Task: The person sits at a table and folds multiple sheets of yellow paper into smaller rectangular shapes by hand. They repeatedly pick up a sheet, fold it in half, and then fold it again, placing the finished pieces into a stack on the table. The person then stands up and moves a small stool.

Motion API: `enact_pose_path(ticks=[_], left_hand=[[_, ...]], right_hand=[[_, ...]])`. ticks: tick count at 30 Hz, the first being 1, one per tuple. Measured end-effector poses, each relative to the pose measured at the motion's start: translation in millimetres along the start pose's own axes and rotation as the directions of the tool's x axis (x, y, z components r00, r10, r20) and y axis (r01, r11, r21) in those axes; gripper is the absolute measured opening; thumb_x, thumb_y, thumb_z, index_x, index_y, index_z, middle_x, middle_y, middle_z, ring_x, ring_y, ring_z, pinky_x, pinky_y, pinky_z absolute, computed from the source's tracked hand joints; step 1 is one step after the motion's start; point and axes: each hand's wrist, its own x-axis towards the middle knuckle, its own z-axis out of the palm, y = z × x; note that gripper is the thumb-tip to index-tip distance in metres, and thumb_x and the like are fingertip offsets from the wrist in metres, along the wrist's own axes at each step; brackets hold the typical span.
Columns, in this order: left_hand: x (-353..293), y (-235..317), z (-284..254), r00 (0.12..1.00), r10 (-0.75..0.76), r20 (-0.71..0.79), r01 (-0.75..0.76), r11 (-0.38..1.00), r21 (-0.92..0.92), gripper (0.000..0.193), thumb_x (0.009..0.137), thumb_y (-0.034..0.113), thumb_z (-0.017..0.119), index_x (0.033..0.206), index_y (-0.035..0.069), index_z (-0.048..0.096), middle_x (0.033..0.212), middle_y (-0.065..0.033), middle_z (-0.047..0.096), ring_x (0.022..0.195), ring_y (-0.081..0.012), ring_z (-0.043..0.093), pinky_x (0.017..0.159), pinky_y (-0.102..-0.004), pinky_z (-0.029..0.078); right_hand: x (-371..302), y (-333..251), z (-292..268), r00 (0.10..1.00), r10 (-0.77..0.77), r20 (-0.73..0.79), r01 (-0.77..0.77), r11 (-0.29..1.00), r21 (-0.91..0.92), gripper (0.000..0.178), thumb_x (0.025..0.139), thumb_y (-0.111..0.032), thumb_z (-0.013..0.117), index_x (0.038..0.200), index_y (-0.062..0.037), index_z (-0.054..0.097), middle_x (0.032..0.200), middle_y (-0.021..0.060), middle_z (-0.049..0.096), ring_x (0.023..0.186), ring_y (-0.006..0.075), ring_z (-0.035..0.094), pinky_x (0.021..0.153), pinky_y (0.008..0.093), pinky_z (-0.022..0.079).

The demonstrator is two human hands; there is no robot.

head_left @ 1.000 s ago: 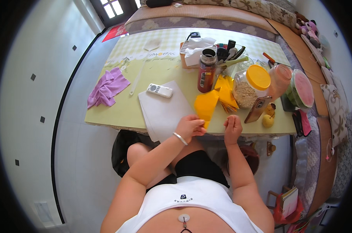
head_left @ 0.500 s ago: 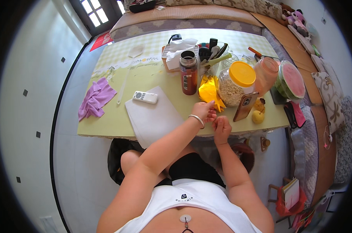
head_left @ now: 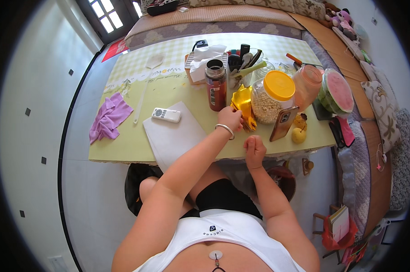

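"Reading from the left, what lies on the surface [head_left: 123, 149]?"

"A crumpled purple cloth [head_left: 110, 117], a white remote control [head_left: 166, 115] resting on white paper sheets [head_left: 168, 138], and an uncapped dark red flask [head_left: 216, 87], upright."

"And the hands?"

"The left hand [head_left: 231, 119], below the flask, meets the lower part of the gold foil [head_left: 242, 98], which lies between flask and yellow-lidded jar [head_left: 272, 96]. Its fingers are partly bent; whether they grip a piece, I cannot tell. To the right, nearer the body, the right hand [head_left: 255, 150] sits by the surface's near edge, fingers curled closed, nothing visible in them."

"What does careful handling call for?"

"The foil looks thin and creased, likely quick to tear or cling. A light pinch on one corner seems best, the wrist kept clear of that open flask and, farther right, the propped smartphone [head_left: 284, 123]."
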Motion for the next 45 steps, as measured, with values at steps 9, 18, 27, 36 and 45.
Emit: enact_pose_path(ticks=[9, 18, 27, 36, 45], left_hand=[[-52.3, -34.2, -44.2, 0.810, 0.571, 0.130, -0.487, 0.535, 0.690, 0.030, 0.082, 0.023, 0.074, 0.099, -0.001, 0.066, 0.091, -0.0212, 0.068, 0.090, -0.0386, 0.064, 0.081, -0.0450, 0.052], [-161.9, -90.0, -167.4, 0.709, 0.690, 0.144, -0.451, 0.286, 0.846, 0.054, 0.059, 0.021, 0.090, 0.102, 0.003, 0.061, 0.110, -0.0157, 0.063, 0.105, -0.0360, 0.059, 0.090, -0.0443, 0.049], [-183.9, -107.7, -181.3, 0.722, 0.687, 0.089, -0.417, 0.328, 0.848, 0.041, 0.061, 0.015, 0.087, 0.092, 0.004, 0.063, 0.117, -0.0177, 0.062, 0.112, -0.0365, 0.059, 0.094, -0.0452, 0.049], [-178.0, -105.9, -193.2, 0.735, 0.677, -0.047, -0.495, 0.582, 0.645, 0.009, 0.077, 0.009, 0.073, 0.082, 0.003, 0.067, 0.103, -0.0155, 0.071, 0.101, -0.0341, 0.066, 0.090, -0.0424, 0.052], [-170.6, -91.5, -235.7, 0.912, 0.396, -0.107, -0.311, 0.837, 0.450, 0.026, 0.080, 0.016, 0.079, 0.101, 0.003, 0.071, 0.105, -0.0084, 0.073, 0.102, -0.0197, 0.065, 0.097, -0.0352, 0.048]], right_hand=[[1.5, 5.8, 7.5, 0.999, -0.037, -0.033, 0.035, 0.998, -0.054, 0.013, 0.101, -0.016, 0.061, 0.095, -0.0045, 0.065, 0.069, 0.0035, 0.059, 0.061, 0.0110, 0.058, 0.059, 0.0277, 0.048], [2.1, 1.7, 14.6, 0.998, -0.065, 0.020, 0.067, 0.988, -0.140, 0.008, 0.096, -0.011, 0.066, 0.099, -0.0038, 0.067, 0.073, 0.0020, 0.061, 0.065, 0.0092, 0.057, 0.063, 0.0261, 0.048], [2.0, -37.7, 47.2, 0.879, -0.176, 0.444, 0.281, 0.942, -0.182, 0.009, 0.086, -0.004, 0.070, 0.094, -0.0034, 0.069, 0.088, 0.0075, 0.069, 0.081, 0.0238, 0.065, 0.073, 0.0344, 0.051], [23.7, -72.6, 72.2, 0.669, -0.213, 0.712, 0.253, 0.966, 0.052, 0.031, 0.078, -0.008, 0.078, 0.108, -0.0065, 0.071, 0.122, 0.0095, 0.069, 0.122, 0.0300, 0.058, 0.104, 0.0392, 0.046], [67.0, -20.9, 112.4, 0.561, -0.017, 0.828, 0.178, 0.979, -0.100, 0.023, 0.079, -0.016, 0.079, 0.100, -0.0067, 0.075, 0.116, 0.0091, 0.070, 0.114, 0.0284, 0.059, 0.098, 0.0387, 0.048]])
